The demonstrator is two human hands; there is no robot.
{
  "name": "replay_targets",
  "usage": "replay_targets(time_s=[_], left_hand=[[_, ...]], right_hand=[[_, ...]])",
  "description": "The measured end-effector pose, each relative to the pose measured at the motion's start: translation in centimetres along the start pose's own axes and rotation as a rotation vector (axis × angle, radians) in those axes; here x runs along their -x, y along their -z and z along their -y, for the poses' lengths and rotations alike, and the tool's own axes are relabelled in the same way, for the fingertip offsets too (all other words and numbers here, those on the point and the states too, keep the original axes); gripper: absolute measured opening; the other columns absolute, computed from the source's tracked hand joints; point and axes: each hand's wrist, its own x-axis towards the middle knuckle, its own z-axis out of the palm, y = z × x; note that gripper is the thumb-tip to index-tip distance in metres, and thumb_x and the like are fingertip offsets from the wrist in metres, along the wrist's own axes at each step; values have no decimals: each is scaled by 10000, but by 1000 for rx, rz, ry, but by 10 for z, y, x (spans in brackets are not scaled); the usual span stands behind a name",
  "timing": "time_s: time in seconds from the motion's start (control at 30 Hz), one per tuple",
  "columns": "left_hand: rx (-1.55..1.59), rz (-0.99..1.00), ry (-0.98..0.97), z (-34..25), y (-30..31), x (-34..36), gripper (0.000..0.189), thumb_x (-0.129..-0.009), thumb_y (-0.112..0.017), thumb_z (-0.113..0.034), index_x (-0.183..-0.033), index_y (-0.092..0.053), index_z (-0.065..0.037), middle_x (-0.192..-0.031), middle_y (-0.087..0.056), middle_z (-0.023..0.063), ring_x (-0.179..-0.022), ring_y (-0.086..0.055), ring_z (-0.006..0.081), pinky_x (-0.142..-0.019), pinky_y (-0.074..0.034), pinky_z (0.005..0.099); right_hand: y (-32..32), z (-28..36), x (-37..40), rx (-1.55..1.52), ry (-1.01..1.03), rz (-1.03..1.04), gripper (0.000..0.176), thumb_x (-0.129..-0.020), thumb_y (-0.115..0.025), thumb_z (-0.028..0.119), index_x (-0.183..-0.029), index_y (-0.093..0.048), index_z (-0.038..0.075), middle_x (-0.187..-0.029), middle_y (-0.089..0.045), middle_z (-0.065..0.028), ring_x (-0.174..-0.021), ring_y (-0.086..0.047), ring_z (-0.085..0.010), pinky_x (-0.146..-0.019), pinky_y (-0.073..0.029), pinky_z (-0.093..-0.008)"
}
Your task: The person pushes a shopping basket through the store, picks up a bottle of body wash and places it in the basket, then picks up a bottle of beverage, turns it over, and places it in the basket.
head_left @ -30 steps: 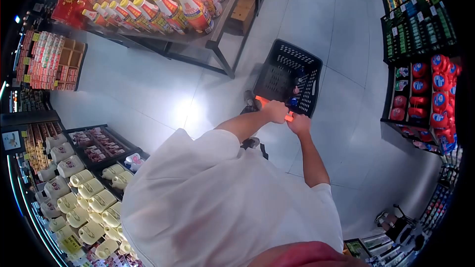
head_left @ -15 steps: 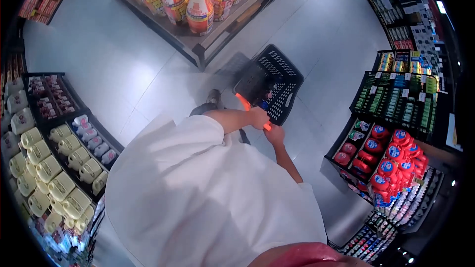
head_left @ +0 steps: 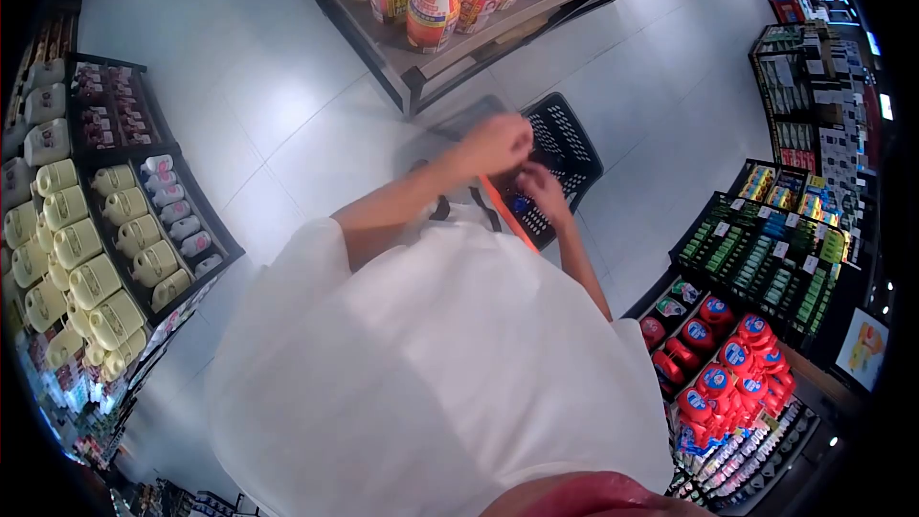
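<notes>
— Left hand [head_left: 493,146] first: loosely curled, above the far left side of the black basket [head_left: 567,139]. It's blurred, so I can't tell whether anything is pinched in it.

— And the right hand [head_left: 544,193]?

— Over the basket's near part, fingers half bent, palm hidden. Can't tell if it holds something either.

— Where's the orange handle [head_left: 509,213] from them?

— Near side of both: nearer and slightly right of the left hand, nearer and left of the right. Its long axis slants from far left to near right, along the basket's near left edge.

— Which hand is closer?

— Right one, to its middle; the left is near the far left end. Neither looks wrapped around it.

— And the basket itself?

— Ahead of the body, right of the corner of the display table [head_left: 407,59] with its yellow-capped bottles [head_left: 433,14]. Something blue [head_left: 521,203] shows inside.
</notes>
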Motion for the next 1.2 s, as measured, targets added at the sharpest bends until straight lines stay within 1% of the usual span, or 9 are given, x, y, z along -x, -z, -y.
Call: replay_targets(time_s=[0.1, 0.23, 0.43, 0.73, 0.87, 0.97, 1.0, 1.1, 1.2], left_hand=[[-169, -573, 37, -7, 105, -33, 129, -796, -699, -95, -850, -605, -26, -857, -631, 100, -756, -638, 233, -708, -511, 337], [-455, -857, -61, 12, 180, -64, 391, -813, -740, -190, -1120, -559, -31, -975, -654, 106, -858, -662, 220, -750, -527, 335], [-216, -441, 126, 33, 192, -99, 508, -827, -735, -341, -1167, -528, -26, -1136, -648, 130, -1015, -657, 259, -858, -525, 357], [-369, -643, -98, 48, 178, -97, 424, -808, -734, -345, -1023, -588, -10, -895, -702, 145, -847, -704, 287, -727, -551, 377], [-327, -646, -185, -20, 177, -87, 385, -822, -731, -310, -1030, -597, -15, -891, -707, 133, -809, -709, 249, -705, -555, 354], [-25, -566, -87, -95, 170, -91, 371, -899, -626, -347, -1083, -584, -28, -863, -673, 97, -795, -687, 261, -747, -552, 375], [156, -556, -130, -129, 169, -96, 246, -912, -652, -202, -1060, -655, -5, -838, -684, 77, -742, -647, 165, -704, -518, 287], [339, -351, 171, -173, 155, -108, 171, -944, -590, -177, -926, -646, -17, -809, -659, 68, -642, -599, 112, -604, -487, 268], [939, 31, 287, -184, 114, -124, 276, -973, -555, -307, -933, -585, -35, -724, -614, 65, -657, -635, 184, -603, -534, 315]], right_hand=[[-2, 96, -61, -262, 179, -30, 415, -953, -563, 277, -1273, -547, 13, -974, -696, -98, -903, -645, -151, -782, -506, -282], [-27, 171, -126, -448, 242, -4, 457, -978, -524, 338, -1297, -523, 10, -1058, -672, -110, -931, -643, -165, -791, -520, -303], [-58, 223, -157, -510, 180, 0, 489, -973, -525, 370, -1336, -503, 42, -1071, -662, -106, -953, -637, -173, -791, -537, -321], [-58, 211, -145, -437, 192, 16, 583, -925, -614, 356, -1426, -432, 120, -1203, -602, -131, -1023, -622, -195, -838, -521, -328], [-41, 189, -117, -309, 393, -73, 662, -894, -657, 380, -1453, -395, 142, -1354, -519, -124, -1252, -487, -226, -1004, -411, -356], [-25, 180, -76, -691, 285, 269, 685, -893, -649, 402, -1431, -381, 74, -1376, -500, -113, -1272, -466, -216, -1072, -349, -377], [-21, 176, -58, -873, 295, 434, 785, -843, -690, 462, -1422, -367, 41, -1381, -496, -109, -1266, -482, -214, -1074, -370, -386], [-2, 161, 8, -1075, 348, 572, 843, -802, -719, 494, -1410, -372, 24, -1374, -505, -108, -1242, -513, -225, -1059, -408, -406], [3, 150, 72, -1327, 263, 586, 896, -765, -769, 424, -1443, -322, 44, -1392, -488, -111, -1252, -509, -212, -1065, -410, -396]])
